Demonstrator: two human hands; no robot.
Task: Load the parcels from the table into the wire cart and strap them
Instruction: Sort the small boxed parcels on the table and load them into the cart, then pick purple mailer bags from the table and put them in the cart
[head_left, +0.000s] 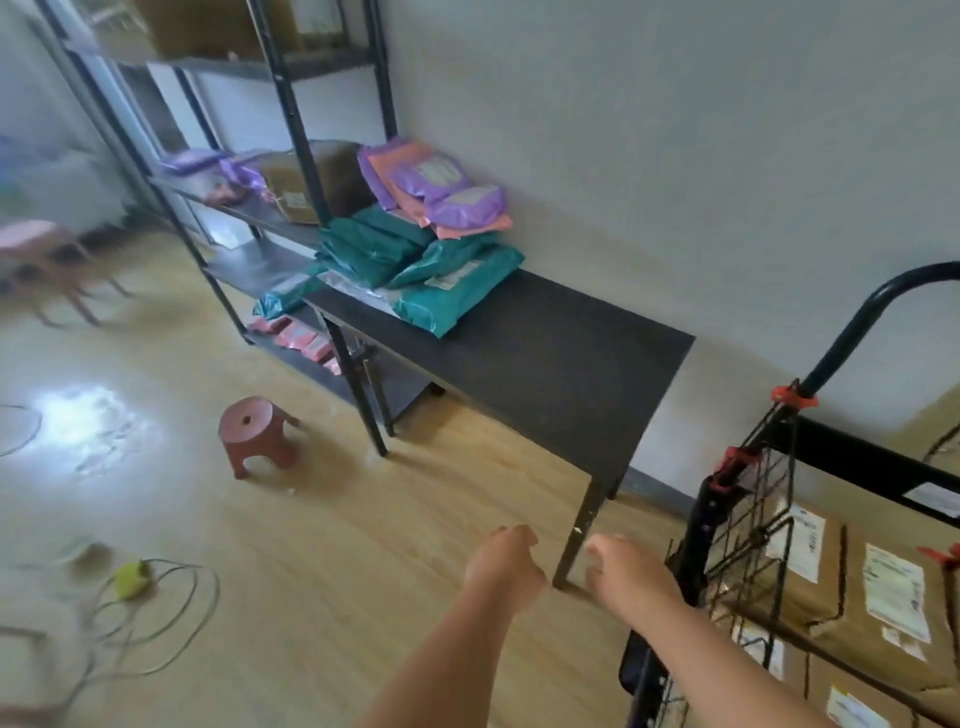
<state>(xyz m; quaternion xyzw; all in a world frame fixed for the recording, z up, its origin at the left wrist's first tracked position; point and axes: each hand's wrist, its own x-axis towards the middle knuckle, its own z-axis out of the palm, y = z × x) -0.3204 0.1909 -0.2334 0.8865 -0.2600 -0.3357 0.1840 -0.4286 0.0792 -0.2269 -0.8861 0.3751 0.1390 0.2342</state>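
Both forearms reach in from the near edge, left hand (501, 564) and right hand (623, 569) side by side, fingers loosely curled and holding nothing. Parcels sit well ahead on the far-left end of the black table (561, 364): a heap of teal mailers (426, 270) with white labels, and purple and pink mailers (441, 192) stacked on top against the wall. They're well apart from both hands, with the table's bare near end and near leg between. Just beside the right hand stands the wire cart (748, 525), black mesh with red clips, carrying brown cardboard boxes (852, 592) with white labels. Left of the table, a black shelf rack (291, 156) holds another box and more mailers. Out on the floor sits a red stool (257, 431), and at near left a yellow-green gadget (130, 579) trailing cable.
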